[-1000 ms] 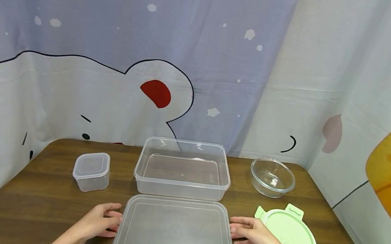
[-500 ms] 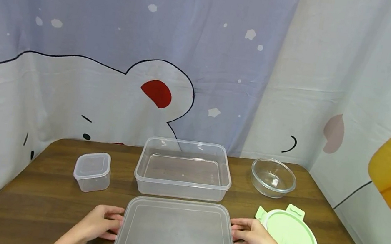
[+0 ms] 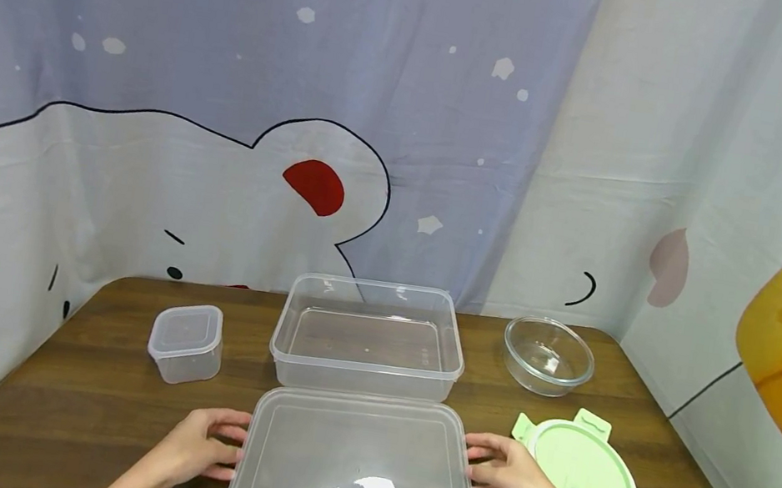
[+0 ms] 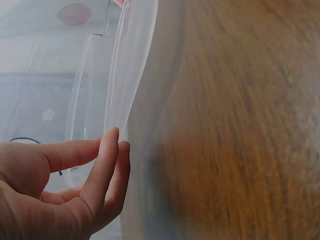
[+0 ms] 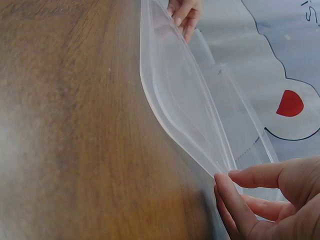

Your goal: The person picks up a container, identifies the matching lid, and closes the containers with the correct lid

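A large translucent plastic lid (image 3: 350, 440) lies flat before me at the bottom of the head view, its near edge out of frame. My left hand (image 3: 197, 447) pinches its left edge between thumb and fingers, as the left wrist view shows on the lid's rim (image 4: 132, 55). On the opposite side my right hand (image 3: 505, 470) pinches the right edge; in the right wrist view the lid (image 5: 185, 90) is seen edge-on, seemingly raised off the wood. Directly behind it stands a clear rectangular food container (image 3: 361, 379) with an uncovered top.
A small lidded plastic box (image 3: 186, 344) is at the left of the wooden table (image 3: 64, 398). At the right are a round glass bowl (image 3: 544, 356) and, nearer, a green round lid (image 3: 585, 471) with clip tabs, close to my right forearm. A printed curtain (image 3: 455, 119) hangs behind.
The lid dips slightly toward me, then comes back up a little, and the light reflections on it shift. Both hands stay at its sides and move only slightly.
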`<state>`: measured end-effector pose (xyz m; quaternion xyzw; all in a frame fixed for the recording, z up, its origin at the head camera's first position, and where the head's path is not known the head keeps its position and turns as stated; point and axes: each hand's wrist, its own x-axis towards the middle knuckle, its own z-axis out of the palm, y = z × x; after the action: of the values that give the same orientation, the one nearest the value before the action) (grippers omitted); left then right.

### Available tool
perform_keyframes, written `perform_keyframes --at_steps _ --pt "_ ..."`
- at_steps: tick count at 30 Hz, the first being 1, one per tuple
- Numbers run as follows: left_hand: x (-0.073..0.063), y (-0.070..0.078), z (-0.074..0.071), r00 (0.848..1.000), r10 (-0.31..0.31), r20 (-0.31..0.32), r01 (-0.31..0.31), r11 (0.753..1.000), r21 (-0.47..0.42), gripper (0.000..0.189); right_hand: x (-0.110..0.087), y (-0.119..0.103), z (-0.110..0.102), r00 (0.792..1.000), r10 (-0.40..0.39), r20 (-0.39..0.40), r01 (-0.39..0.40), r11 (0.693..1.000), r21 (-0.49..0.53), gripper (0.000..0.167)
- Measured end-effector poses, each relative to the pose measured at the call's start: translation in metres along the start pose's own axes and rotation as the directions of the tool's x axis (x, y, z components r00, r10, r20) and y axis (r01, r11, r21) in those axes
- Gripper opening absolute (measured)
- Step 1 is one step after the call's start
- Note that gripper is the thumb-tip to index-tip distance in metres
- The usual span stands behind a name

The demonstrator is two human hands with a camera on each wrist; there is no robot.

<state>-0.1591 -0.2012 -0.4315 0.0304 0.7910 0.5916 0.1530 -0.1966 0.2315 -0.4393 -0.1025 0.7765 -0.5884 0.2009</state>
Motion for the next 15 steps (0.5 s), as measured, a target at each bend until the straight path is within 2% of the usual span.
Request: perform_keyframes --at_steps 15 --pt "-0.003 0.01 0.002 0.998 0.028 -0.049 -0.029 0.999 -0.018 0.055 -0.007 -0.012 -0.002 0.99 -0.091 -0.11 0.089 0.996 -0.015 0.058"
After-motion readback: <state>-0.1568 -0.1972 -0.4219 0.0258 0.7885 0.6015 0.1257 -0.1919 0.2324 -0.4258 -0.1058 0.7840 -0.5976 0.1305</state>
